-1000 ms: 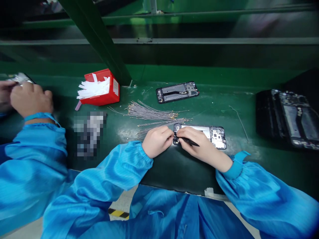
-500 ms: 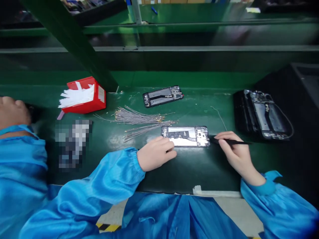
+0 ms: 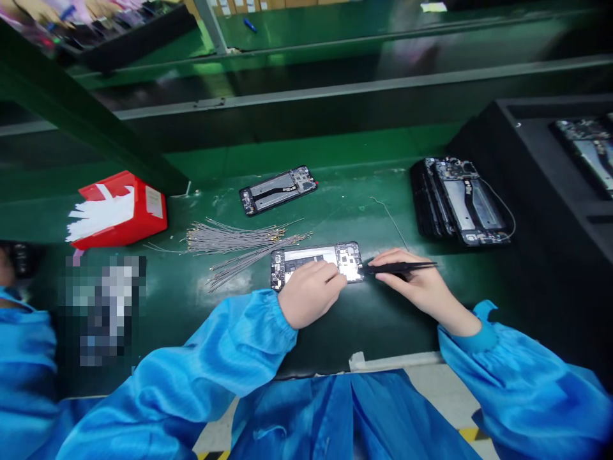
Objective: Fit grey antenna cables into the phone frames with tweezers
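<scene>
An opened phone (image 3: 352, 259) lies flat in front of me, its circuit board showing at the right end. My left hand (image 3: 311, 291) is closed over the middle of its near edge, fingers bent and pressed together; the fingertips are partly hidden. Black tweezers (image 3: 407, 266) are pinched in my right hand (image 3: 416, 281), one end close to the phone's right edge. Beyond that hand a thin cable (image 3: 390, 217) lies on the bench. A bundle of thin grey cables (image 3: 230, 237) with gold-coloured ends sits left of the phone. Behind it lies another opened phone (image 3: 278, 190).
Several opened phones (image 3: 472, 204) stand stacked at the right, beside a black tray (image 3: 527, 166). A red box (image 3: 146, 217) with white paper strips is at the left, near a green post (image 3: 96, 121). Another person's sleeve (image 3: 26, 358) reaches in at the far left.
The view has turned to the right. My left hand has slid rightward along the phone toward the circuit board. My right hand stays at the phone's right end with the tweezers.
</scene>
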`<state>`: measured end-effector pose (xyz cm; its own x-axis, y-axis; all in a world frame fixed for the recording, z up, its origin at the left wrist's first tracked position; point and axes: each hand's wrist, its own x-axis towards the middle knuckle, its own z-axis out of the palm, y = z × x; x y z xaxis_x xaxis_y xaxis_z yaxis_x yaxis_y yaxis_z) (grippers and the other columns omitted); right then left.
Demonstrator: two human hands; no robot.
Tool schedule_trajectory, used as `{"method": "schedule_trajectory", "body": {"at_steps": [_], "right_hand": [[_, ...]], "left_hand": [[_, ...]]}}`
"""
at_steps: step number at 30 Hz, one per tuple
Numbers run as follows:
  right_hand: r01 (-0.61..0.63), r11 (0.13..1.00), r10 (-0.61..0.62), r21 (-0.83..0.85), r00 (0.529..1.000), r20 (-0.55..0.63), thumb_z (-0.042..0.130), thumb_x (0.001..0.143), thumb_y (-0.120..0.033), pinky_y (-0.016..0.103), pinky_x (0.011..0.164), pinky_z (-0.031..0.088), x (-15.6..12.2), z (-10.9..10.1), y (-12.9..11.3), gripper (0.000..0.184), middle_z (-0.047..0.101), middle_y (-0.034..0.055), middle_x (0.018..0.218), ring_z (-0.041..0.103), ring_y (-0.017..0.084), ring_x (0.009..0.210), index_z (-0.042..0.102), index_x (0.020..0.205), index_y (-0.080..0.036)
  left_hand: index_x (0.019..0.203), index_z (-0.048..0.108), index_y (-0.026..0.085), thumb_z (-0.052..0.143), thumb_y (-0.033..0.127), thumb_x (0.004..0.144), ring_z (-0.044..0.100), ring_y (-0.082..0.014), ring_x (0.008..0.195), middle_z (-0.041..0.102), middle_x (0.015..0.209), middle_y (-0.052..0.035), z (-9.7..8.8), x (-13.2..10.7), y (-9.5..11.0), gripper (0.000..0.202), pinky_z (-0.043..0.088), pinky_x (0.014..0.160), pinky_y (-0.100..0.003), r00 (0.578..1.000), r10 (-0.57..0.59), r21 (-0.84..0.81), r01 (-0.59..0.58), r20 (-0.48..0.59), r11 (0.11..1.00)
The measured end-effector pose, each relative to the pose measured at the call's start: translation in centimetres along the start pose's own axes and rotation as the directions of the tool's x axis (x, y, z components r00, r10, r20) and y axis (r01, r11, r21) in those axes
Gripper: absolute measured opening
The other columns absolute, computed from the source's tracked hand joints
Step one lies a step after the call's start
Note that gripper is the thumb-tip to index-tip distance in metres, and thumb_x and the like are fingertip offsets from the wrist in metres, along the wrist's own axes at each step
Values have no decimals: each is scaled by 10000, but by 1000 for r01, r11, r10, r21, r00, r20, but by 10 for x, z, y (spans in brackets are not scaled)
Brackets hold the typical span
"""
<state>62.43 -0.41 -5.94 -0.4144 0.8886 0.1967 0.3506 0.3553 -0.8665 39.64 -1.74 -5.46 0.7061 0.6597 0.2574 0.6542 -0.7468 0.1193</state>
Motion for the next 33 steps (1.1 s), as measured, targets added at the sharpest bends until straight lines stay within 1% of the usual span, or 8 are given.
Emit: {"method": "schedule_trajectory", "body": {"at_steps": [2,7,11,17,23,28,33], "right_hand": [[-27,1000,26,14,1000,8,613,778,-224,325,737,482,1,1,-1,78,614,42,847,584,169,812,601,845,-186],[-36,997,36,66,999,0,598,781,-240,326,735,494,4,3,-5,81,623,61,851,593,175,819,589,813,-166],[-41,999,40,35,999,9,595,780,-233,319,732,493,4,4,-6,73,625,58,844,595,172,815,599,811,-167],[-51,998,50,42,999,19,591,782,-237,329,753,487,3,5,-4,80,625,61,856,590,182,847,601,818,-166],[-55,998,55,7,998,26,593,781,-214,313,739,487,4,5,-2,96,619,52,870,586,171,834,608,867,-175],[17,1000,-18,22,998,62,563,799,-166,302,731,481,3,6,-8,68,609,46,850,579,158,817,595,857,-179],[171,983,-164,-59,980,111,541,800,-121,280,716,472,1,8,-13,93,600,43,860,566,145,810,564,868,-182]], "left_hand": [[737,554,168,365,178,882,447,-141,677,495,699,-21,1,1,1,238,348,619,-269,1000,0,10,0,-14,1000],[724,554,163,358,171,891,438,-132,657,491,686,-21,2,-1,1,257,336,604,-263,999,14,28,-13,-33,1000],[728,560,166,364,173,891,435,-133,658,496,685,-20,2,-3,0,255,330,605,-263,999,19,34,-18,-29,999],[726,559,170,376,169,885,429,-135,661,499,684,-17,2,-3,1,243,325,610,-265,999,17,43,-16,-31,999],[742,564,172,391,174,880,430,-137,668,508,693,-15,3,-3,1,222,331,619,-261,999,17,33,-16,-32,999],[733,558,167,380,167,883,427,-132,661,502,689,-15,3,-3,1,232,331,621,-259,999,19,29,-18,-43,999],[731,559,169,381,176,881,428,-137,666,499,692,-13,1,-1,1,233,340,619,-260,1000,10,26,-9,-24,1000]]}}
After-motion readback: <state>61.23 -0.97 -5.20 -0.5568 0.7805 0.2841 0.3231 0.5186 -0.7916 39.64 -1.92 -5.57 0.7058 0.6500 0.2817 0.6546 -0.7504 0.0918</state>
